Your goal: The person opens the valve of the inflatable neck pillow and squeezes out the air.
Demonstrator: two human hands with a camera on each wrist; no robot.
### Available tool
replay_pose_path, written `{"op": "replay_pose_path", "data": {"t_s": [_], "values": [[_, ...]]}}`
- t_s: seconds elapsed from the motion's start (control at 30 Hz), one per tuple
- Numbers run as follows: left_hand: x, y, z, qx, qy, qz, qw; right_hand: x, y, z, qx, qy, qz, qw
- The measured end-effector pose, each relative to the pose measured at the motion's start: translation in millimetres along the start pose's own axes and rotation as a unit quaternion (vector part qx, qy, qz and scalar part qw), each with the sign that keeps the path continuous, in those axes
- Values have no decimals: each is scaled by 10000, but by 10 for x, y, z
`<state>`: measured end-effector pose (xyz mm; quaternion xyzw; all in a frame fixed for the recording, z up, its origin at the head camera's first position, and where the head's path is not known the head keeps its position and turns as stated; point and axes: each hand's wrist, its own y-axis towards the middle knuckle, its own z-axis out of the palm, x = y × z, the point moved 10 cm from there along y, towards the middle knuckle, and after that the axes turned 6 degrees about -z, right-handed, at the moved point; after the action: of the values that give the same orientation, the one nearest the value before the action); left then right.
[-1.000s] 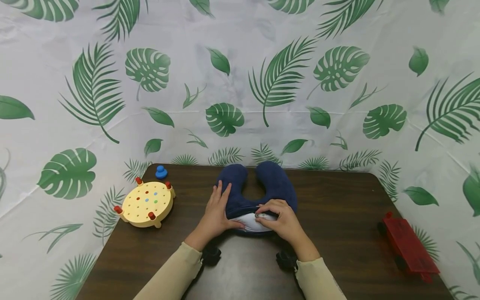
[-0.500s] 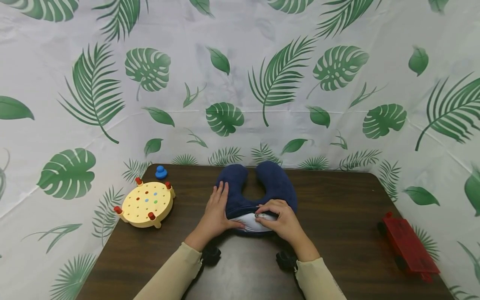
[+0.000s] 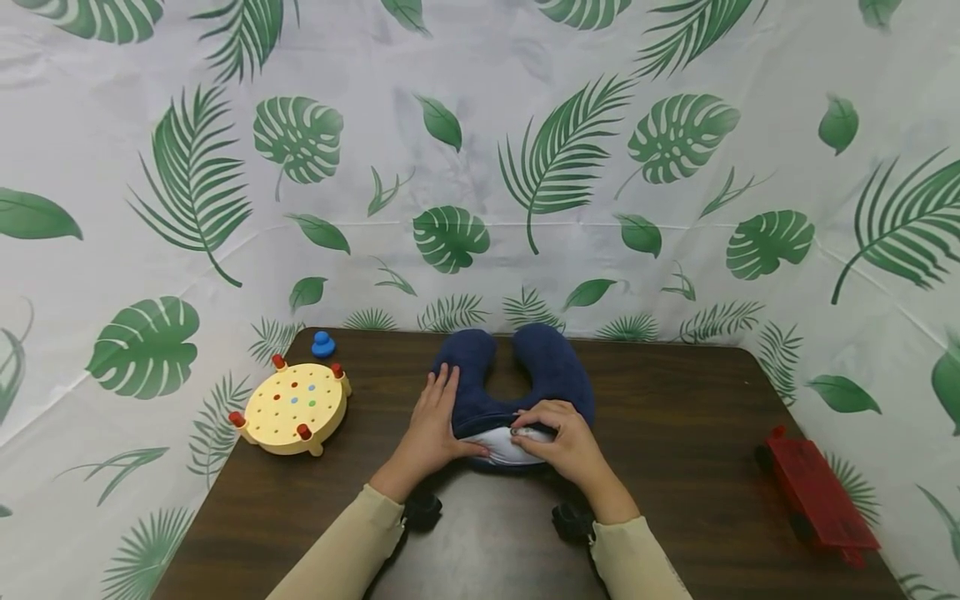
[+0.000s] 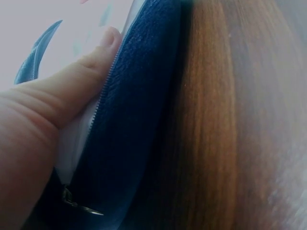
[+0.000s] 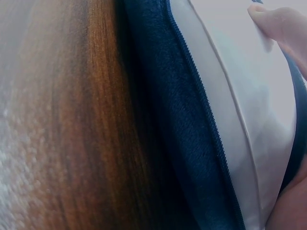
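Note:
A navy U-shaped neck pillow (image 3: 558, 371) lies on the table, its curved end towards me. Along that end the cover's zip gapes, baring a white inner cushion (image 3: 497, 445). My left hand (image 3: 432, 421) rests spread on the pillow's left side, thumb across the white fabric. In the left wrist view the metal zip pull (image 4: 86, 209) hangs at one end of the teeth. Over the opening, my right hand (image 3: 562, 436) has thumb and fingertips brought together at a small shiny thing (image 3: 514, 431); I cannot tell its kind. Its thumb (image 5: 276, 21) shows against the white fabric.
At left on the dark wood table (image 3: 675, 417) sits a round yellow pegged board (image 3: 296, 408) with red-tipped legs. Behind it is a blue knob-shaped piece (image 3: 322, 344). A red toy wagon (image 3: 821, 492) stands at the right edge. A leaf-print cloth (image 3: 555, 250) hangs behind.

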<state>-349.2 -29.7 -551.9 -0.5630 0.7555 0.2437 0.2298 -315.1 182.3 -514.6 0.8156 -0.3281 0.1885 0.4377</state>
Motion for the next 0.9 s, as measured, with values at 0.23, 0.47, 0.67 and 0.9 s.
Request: {"op": "replay_pose_path", "data": {"t_s": [0.23, 0.47, 0.67, 0.9], "values": [[4, -4, 8, 14, 7, -11, 10000, -4, -13, 11, -29, -26, -52, 10000], [12, -5, 13, 29, 56, -47, 10000, -9, -14, 14, -11, -55, -16, 10000], [1, -1, 10, 76, 53, -59, 9999, -19, -11, 16, 27, -26, 39, 10000], [-3, 7, 15, 90, 76, -93, 9999, -45, -22, 13, -35, 12, -37, 10000]]}}
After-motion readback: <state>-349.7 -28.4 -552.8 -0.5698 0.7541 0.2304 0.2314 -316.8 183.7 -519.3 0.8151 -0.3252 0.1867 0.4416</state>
